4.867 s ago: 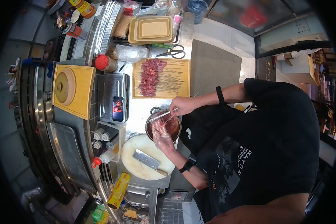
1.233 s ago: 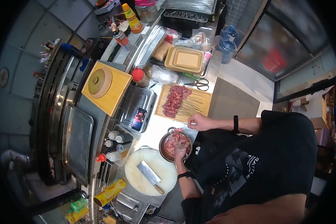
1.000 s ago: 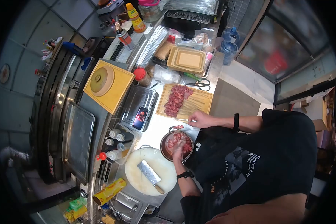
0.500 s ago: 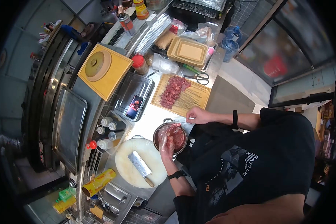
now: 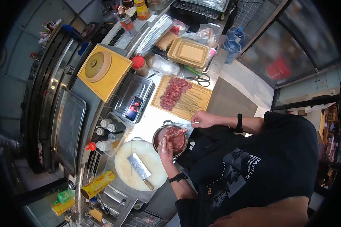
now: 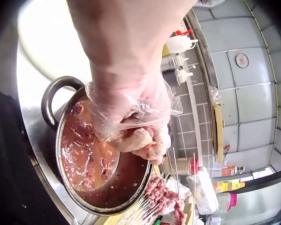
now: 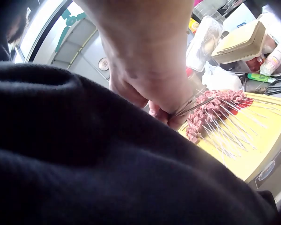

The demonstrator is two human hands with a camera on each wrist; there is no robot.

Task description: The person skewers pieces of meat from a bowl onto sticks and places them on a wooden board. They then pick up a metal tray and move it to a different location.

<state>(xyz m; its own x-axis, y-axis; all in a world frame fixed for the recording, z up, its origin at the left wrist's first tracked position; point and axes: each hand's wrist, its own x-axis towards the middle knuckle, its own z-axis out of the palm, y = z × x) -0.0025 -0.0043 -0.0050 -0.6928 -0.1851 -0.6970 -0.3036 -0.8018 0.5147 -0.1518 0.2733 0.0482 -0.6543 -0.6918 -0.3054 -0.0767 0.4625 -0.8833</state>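
Note:
My left hand [image 5: 165, 150], in a clear plastic glove, is over the near-left side of a metal pot [image 6: 58, 154] of raw meat in reddish liquid. Its curled fingers [image 6: 143, 140] hold raw meat, and a meat piece [image 5: 183, 130] shows beyond them over the pot rim. Bare, my right hand [image 5: 204, 119] pinches thin metal skewers [image 5: 180, 123] that point across the pot's edge. Beside it, a yellow cutting board [image 5: 201, 99] bears rows of meat on skewers [image 7: 210, 110]. Dark cloth hides part of the right hand in the right wrist view.
A cleaver [image 5: 139, 166] lies on a round white chopping board [image 5: 121, 170]. Behind stand a steel tray with a phone [image 5: 134, 108], sauce bottles [image 5: 106, 145] and a red-lidded jar [image 5: 140, 66]. Scissors [image 5: 202, 80] and stacked tan trays [image 5: 187, 55] are past the board.
About a second ago my left hand was down in the pot; it has since come up with meat toward the rim. The right hand's skewers now reach over the pot's edge.

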